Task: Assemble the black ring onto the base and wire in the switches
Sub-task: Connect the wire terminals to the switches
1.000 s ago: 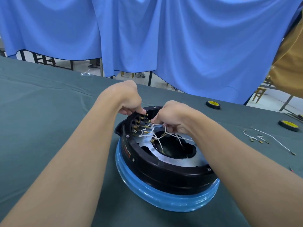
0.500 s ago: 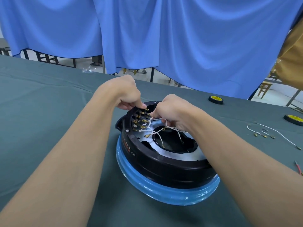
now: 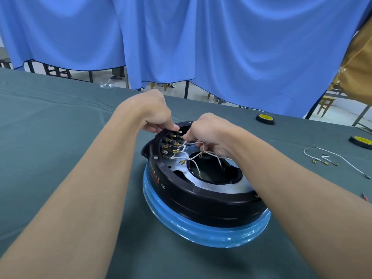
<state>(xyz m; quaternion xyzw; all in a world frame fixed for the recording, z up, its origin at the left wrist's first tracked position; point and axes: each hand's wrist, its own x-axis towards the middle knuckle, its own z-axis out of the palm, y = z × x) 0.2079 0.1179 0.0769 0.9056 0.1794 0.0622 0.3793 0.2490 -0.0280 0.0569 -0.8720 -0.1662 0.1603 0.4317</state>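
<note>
The black ring [image 3: 203,200] sits on the blue film-wrapped base [image 3: 193,230] in the middle of the green table. A row of switches with brass terminals [image 3: 171,143] lines the ring's far left inner wall. Several white wires [image 3: 193,156] with brass connectors spread over the silver inner plate [image 3: 219,188]. My left hand [image 3: 155,113] grips the ring's far left rim just above the switches. My right hand [image 3: 209,131] pinches a white wire close to the terminals; its fingertips are hidden under the hand.
Loose white wires [image 3: 330,158] with connectors lie on the green table [image 3: 50,127] at the right. Two black-and-yellow discs [image 3: 265,118] [image 3: 361,141] rest near the far right edge. A blue curtain [image 3: 181,37] hangs behind the table.
Both hands stay at the switch row with only small shifts. The view has moved a little, so the assembly sits slightly lower and to the right.
</note>
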